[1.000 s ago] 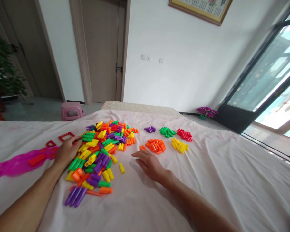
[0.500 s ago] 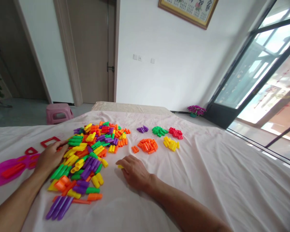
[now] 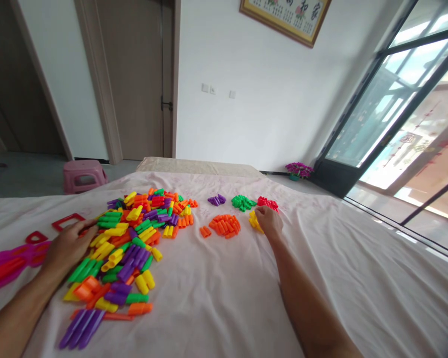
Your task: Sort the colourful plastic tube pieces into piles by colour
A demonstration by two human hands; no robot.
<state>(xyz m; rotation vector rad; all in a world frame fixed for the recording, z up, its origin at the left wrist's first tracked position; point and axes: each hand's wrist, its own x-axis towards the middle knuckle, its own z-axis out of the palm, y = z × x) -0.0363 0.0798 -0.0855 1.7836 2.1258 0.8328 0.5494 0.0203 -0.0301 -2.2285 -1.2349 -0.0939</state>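
Observation:
A big mixed heap of plastic tube-shaped building pieces (image 3: 134,248) in orange, yellow, green and purple lies on the left of the cloth. My left hand (image 3: 69,246) rests at the heap's left edge, fingers stretched toward the green pieces (image 3: 109,220). My right hand (image 3: 271,223) reaches over the small group of yellow pieces (image 3: 255,221) at the right, fingers curled down; the yellow piece it carried is mostly hidden under them. Close by are sorted groups of red pieces (image 3: 268,203), green pieces (image 3: 243,202), purple pieces (image 3: 217,200) and orange pieces (image 3: 226,225).
The pieces lie on a wrinkled pale cloth (image 3: 224,308). Left of the heap are a magenta plastic item (image 3: 7,258) and red frames (image 3: 67,220). A pink stool (image 3: 84,175) stands beyond the cloth at left; a pot of purple flowers (image 3: 299,170) sits on the floor by the glass door.
My right hand has moved right and away from me, carrying a yellow piece from beside the heap to the yellow group. My left hand stays at the heap. The view has shifted slightly.

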